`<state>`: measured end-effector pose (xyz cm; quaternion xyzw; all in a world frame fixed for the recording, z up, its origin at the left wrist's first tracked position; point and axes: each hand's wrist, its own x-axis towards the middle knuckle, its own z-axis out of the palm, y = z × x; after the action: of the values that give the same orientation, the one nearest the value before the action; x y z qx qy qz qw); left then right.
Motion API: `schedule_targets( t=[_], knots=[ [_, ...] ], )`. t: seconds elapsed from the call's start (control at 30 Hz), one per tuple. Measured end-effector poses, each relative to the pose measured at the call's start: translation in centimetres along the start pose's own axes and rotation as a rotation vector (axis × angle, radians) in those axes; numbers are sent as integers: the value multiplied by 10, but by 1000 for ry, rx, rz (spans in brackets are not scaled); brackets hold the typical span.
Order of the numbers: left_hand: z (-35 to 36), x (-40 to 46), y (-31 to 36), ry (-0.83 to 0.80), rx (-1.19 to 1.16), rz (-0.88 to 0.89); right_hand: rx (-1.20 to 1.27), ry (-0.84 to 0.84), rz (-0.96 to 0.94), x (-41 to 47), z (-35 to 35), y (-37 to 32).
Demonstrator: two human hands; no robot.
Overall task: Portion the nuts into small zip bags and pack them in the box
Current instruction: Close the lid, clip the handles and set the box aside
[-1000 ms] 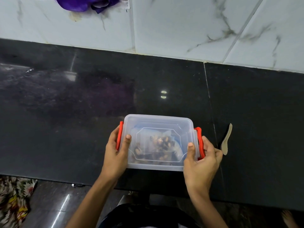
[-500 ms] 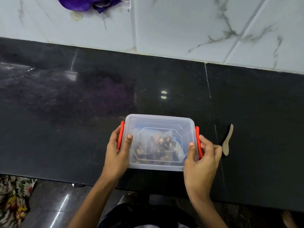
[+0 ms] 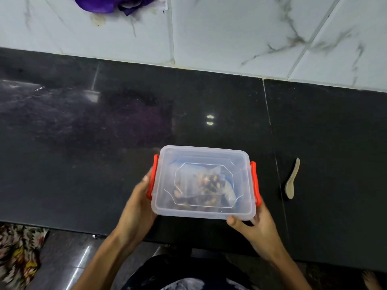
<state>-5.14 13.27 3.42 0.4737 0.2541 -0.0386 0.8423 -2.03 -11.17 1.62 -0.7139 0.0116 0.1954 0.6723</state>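
We cannot count the zip bags (image 3: 201, 185) through the cloudy lid of the box (image 3: 204, 182). Left hand (image 3: 139, 203) fingers are hidden behind the box. Far beyond the box, the purple cloth (image 3: 109, 4) is cut off.

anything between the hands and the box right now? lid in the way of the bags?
Nothing stands between them: the left hand holds the box at its left red clip, the right hand at its near right corner. The clear lid is on, covering the nut bags inside.
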Motion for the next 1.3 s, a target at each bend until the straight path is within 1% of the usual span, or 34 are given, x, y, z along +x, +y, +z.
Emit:
schedule_targets(
  t=[0.07, 0.13, 0.3, 0.4, 0.47, 0.67, 0.7, 0.8, 0.9, 0.97, 1.03, 1.1, 1.13, 1.2, 1.3],
  knots=[
    [-5, -1, -5, -73, 75, -38, 48, -24, 41, -1, 2, 3],
    [-11, -1, -7, -119, 83, -64, 95, -41, 69, -1, 2, 4],
    [-10, -3, -5, -82, 81, -71, 124, -74, 106, -3, 3, -3],
    [-7, -4, -7, -64, 54, -76, 118, -56, 104, -2, 4, -8],
    [-3, -4, -6, -55, 10, -55, 132, -42, 95, 4, 3, -12],
    [4, 12, 20, -164, -22, 117, 135, -78, 38, 51, -2, -36],
    [5, 15, 25, -154, -32, 113, 152, -81, 28, 64, -3, -43],
    [0, 26, 35, -55, -52, 70, 245, -50, -29, 109, -3, -66],
    [0, 37, 42, -33, -2, 83, 242, -17, -65, 155, 6, -94],
    [6, 48, 44, 23, 40, 82, 230, 3, -72, 184, 17, -111],
    [15, 59, 45, 130, 95, 135, 211, 46, -71, 214, 30, -123],
    [22, 71, 47, 237, 240, 245, 181, 74, -45, 242, 41, -132],
    [25, 77, 47, 259, 327, 293, 169, 70, -21, 254, 47, -134],
    [30, 87, 45, 232, 456, 349, 138, 32, 24, 277, 55, -135],
    [33, 101, 42, 156, 441, 357, 90, -35, 76, 298, 65, -136]
  ],
)
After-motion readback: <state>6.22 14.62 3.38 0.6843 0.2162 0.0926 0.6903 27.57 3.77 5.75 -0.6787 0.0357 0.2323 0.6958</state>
